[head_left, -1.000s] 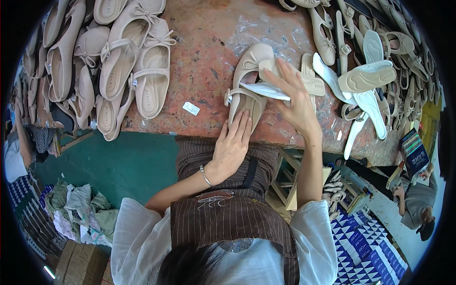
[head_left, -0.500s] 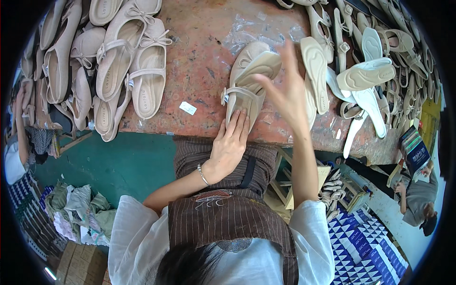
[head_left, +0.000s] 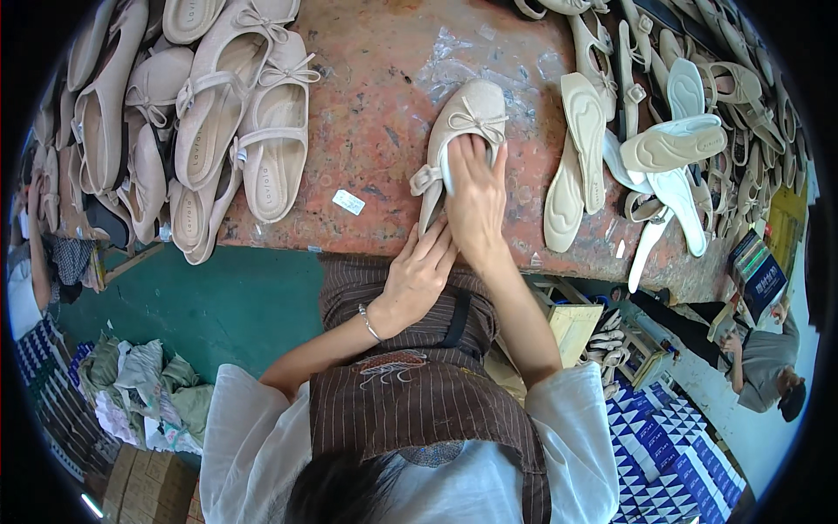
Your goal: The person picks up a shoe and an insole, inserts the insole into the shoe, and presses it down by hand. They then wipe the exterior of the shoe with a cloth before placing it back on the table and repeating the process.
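In front of me on the worktable (head_left: 375,105) lies a beige flat shoe (head_left: 476,98) with a bow, its toe pointing away. My left hand (head_left: 421,278) is at the heel end, closed on it with the thumb at the left side and the fingers at the right. My right hand (head_left: 478,205) reaches into the shoe's opening. Its fingers are stretched forward with the tips hidden under the upper, and the thumb stands apart along the right edge. Two loose beige insoles (head_left: 583,131) lie just to the right. A small white label (head_left: 348,203) is left of the shoe.
Matching beige shoes (head_left: 275,166) are piled at the left, with more shoes (head_left: 738,79) at the far right. Further insoles (head_left: 674,144) overlap near that pile. Cloth (head_left: 144,384) and cardboard boxes (head_left: 144,489) are on the floor at left. A person (head_left: 768,362) is at the right.
My right hand has come down from the air beside the shoe into its opening. The insole that stuck up from the shoe no longer shows. My left hand has slid back slightly at the heel.
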The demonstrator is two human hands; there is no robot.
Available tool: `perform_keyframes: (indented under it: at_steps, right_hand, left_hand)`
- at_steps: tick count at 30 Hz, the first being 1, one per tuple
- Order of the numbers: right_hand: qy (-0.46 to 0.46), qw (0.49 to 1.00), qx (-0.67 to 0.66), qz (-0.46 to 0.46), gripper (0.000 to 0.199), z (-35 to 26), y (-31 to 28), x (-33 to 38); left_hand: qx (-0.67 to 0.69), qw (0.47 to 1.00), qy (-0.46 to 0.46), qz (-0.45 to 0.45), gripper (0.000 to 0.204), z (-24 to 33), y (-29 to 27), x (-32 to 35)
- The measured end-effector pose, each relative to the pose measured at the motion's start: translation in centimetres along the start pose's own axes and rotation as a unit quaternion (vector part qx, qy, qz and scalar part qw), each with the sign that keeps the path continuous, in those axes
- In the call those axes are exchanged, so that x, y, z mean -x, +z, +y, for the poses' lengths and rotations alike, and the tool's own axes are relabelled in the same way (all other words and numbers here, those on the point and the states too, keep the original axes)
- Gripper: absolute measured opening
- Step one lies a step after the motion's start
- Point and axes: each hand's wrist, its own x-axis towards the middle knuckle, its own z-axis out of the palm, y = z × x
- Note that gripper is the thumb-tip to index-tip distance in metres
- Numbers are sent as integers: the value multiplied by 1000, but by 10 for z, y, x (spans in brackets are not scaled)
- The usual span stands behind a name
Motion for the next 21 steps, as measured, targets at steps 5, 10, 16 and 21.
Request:
perform_keyframes:
  at_steps: [5,10,16,21]
  right_hand:
    - [60,998,5,-21,46,-14,-14,-10]
    - [37,998,38,44,45,-19,-10,-10]
    - [81,991,100,-46,56,-36,-23,-12]
    - [121,976,95,-152,39,-21,-13,-21]
  left_hand:
    - [-13,1000,-9,-1,38,1,-2,-3]
    - [-9,1000,-14,-1,39,2,-2,-4]
    - [24,999,-39,-19,34,2,-3,-3]
    - [-2,1000,-8,-2,32,1,-6,-8]
